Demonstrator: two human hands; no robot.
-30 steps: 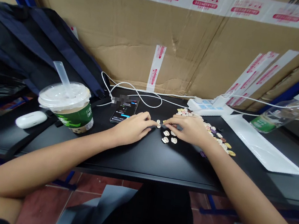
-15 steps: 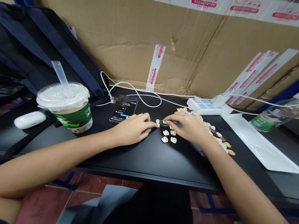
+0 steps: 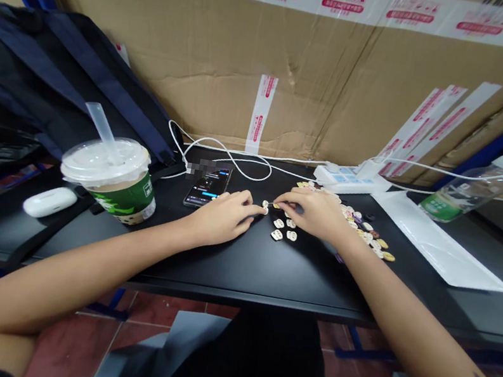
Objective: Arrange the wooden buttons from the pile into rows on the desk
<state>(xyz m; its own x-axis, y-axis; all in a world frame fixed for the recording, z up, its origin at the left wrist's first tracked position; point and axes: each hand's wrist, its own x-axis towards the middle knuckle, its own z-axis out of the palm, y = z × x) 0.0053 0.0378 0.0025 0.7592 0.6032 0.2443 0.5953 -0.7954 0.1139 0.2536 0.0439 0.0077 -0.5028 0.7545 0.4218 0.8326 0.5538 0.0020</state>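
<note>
My left hand (image 3: 221, 217) rests on the black tabletop (image 3: 238, 270), its index finger stretched out and its tip on a small cream button-like piece (image 3: 265, 211). My right hand (image 3: 313, 213) pinches a thin, light, needle-like thing (image 3: 271, 204) between thumb and index finger. Its point reaches to the piece under my left fingertip. Just below my right hand lie several loose cream pieces (image 3: 291, 236) with small markings on them. Behind and to the right of that hand, partly hidden by it, spreads a pile of mixed coloured pieces (image 3: 375, 242).
A phone (image 3: 207, 186) lies left of my left hand. Farther left stand a lidded drink cup (image 3: 128, 193) with a straw, a white earbud case (image 3: 50, 202) and a dark backpack (image 3: 82, 76). A power strip (image 3: 352, 179), a white tray (image 3: 444, 246) and a bottle (image 3: 466, 189) are on the right.
My right hand has shifted very slightly left, toward my left fingertip. My left hand and the pieces stay in place.
</note>
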